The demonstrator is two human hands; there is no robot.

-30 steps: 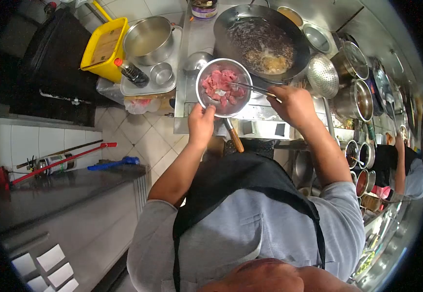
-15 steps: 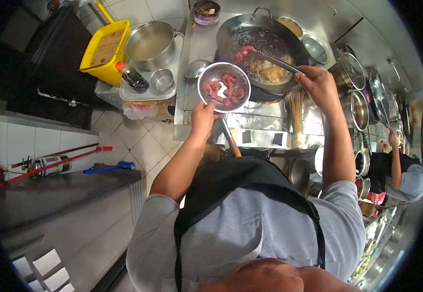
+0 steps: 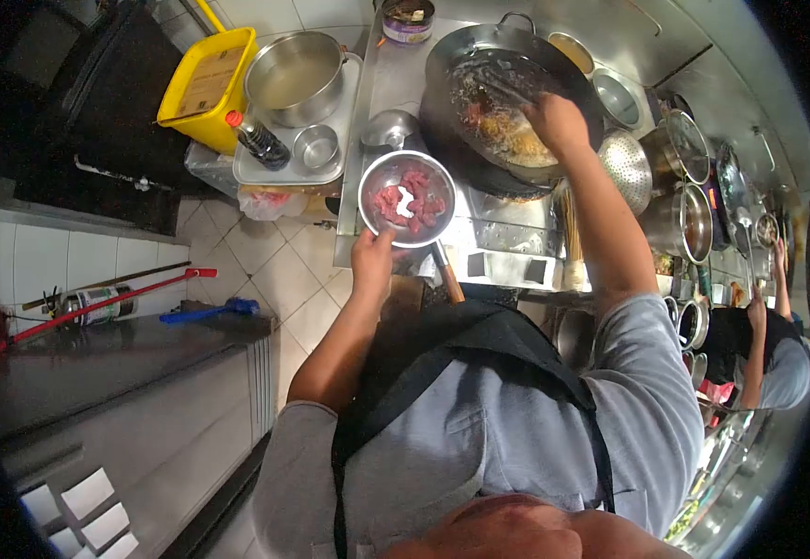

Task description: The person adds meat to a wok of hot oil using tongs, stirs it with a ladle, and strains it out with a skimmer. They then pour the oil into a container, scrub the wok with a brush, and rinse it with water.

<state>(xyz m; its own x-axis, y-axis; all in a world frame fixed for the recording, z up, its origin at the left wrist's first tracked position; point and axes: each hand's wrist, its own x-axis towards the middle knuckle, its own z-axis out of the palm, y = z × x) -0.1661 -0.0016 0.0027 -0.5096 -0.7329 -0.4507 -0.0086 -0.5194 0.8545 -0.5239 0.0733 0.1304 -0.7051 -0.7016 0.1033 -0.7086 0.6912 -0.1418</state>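
My left hand (image 3: 373, 259) grips the near rim of a round steel bowl (image 3: 374, 179) that holds pieces of raw red meat (image 3: 426, 211). The bowl is over the stove's left edge, just below a ladle (image 3: 389, 129). My right hand (image 3: 557, 121) is over the large black wok (image 3: 442, 126), closed on dark tongs or chopsticks (image 3: 507, 90) whose tips reach into the bubbling oil. Golden, frothy food (image 3: 514, 138) floats in the oil near some darker red pieces.
Left of the stove, a tray (image 3: 353, 102) holds a steel pot (image 3: 295, 79), a sauce bottle (image 3: 260, 142) and a small cup (image 3: 315, 148). A perforated strainer (image 3: 625, 170) and lidded pots stand at right. A co-worker (image 3: 768, 354) works at the far right.
My right hand has moved forward and left over the wok, and the utensil's tips are in the oil. The bowl in my left hand has come left and nearer to me.
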